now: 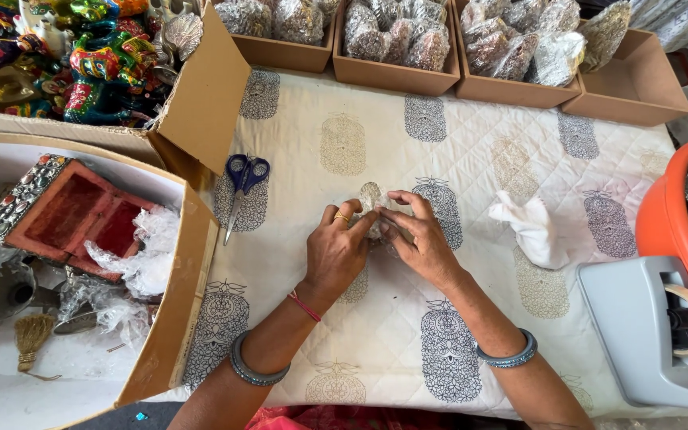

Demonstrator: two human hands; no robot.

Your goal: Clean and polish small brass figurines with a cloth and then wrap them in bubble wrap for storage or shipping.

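Surface: quilted cream cloth (455, 159) printed with grey and tan motifs, spread over a work table; all handling is done at its middle.
Held item: small silvery ornament in clear wrap (371, 197), found at the centre of the cloth, raised just off it between both hands; what kind of ornament it is cannot be made out.
Axis: item stands roughly upright, its top pointing to the far side, its lower part hidden behind the fingers.
Left hand (336, 251): closed about the item's lower left side, thumb and forefinger pinched on the wrap; a ring is seen on one finger.
Right hand (420, 239): closed on the right side, fingertips curled over the far edge of the wrap, touching the item.
Relation: item lies just far of both palms, midway between them; neither hand is clearly nearer.
Scissors (240, 187): blue-handled, lying left of the hands, blades pointing near; untouched.
White cloth bundle (533, 227): lying right of the hands, apart from them.
Tape dispenser (650, 330): grey, at the near right edge.
Far row: brown cardboard trays (396, 76) holding similar wrapped pieces.
Left box (181, 318): large carton holding a red-lined casket (69, 219) and loose plastic.
Far left: carton of painted figurines (109, 68).
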